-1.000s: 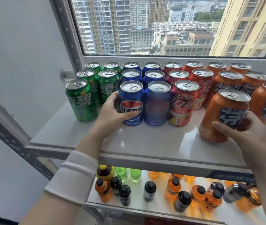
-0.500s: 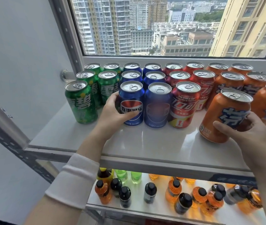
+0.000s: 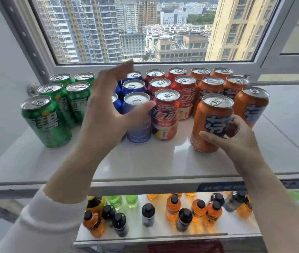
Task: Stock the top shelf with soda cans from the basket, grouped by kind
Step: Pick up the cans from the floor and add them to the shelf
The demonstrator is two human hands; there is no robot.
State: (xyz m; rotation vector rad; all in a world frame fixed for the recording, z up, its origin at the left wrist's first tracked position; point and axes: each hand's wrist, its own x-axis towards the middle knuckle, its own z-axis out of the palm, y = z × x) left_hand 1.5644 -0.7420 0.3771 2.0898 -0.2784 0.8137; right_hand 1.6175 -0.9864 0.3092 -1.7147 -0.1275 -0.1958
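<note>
Our right hand (image 3: 236, 141) has a proper hold on the front orange can (image 3: 210, 123). The thumb sits low across the label and the fingers curl round the far side. The can's base looks to be down on the white top shelf (image 3: 163, 161).

Just behind and to the right of that grip are the other orange cans (image 3: 251, 106), packed close in rows. Going left from the grip we get the red cans (image 3: 165, 115), then the blue cans (image 3: 135, 86). Furthest away are the green cans (image 3: 44, 121), so each colour has its own block.

Our left hand (image 3: 106, 110) is up in the air in front of the blue ones. Its fingers are spread and hold nothing, and it looks a bit blurry.

Below the grip, a lower shelf holds small bottles (image 3: 172, 207) with black caps, mostly orange.
</note>
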